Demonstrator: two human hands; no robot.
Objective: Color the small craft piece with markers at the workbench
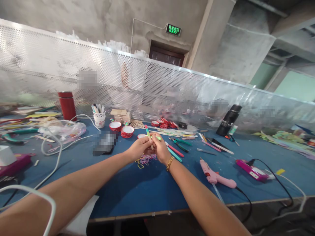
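My left hand (139,148) is closed on a narrow craft stick (147,131) with red and green bands of colour on its upper part; it points up and away from me. Pressed close beside it, my right hand (160,149) is closed around a bright green marker (158,138), of which only one end shows. The fingers of both hands meet over the stick. Beneath them lies a small heap of coloured loops (145,159), partly hidden. To the right of my right hand are a red marker (176,150) and a teal marker (174,154).
A pink glue gun (216,177) and a magenta power strip (252,170) lie at right, near teal-handled pliers (182,142). Red round tins (127,131), a pen cup (99,118), a red flask (67,105) and a black bottle (228,120) stand behind. White cables (57,154) cross the left.
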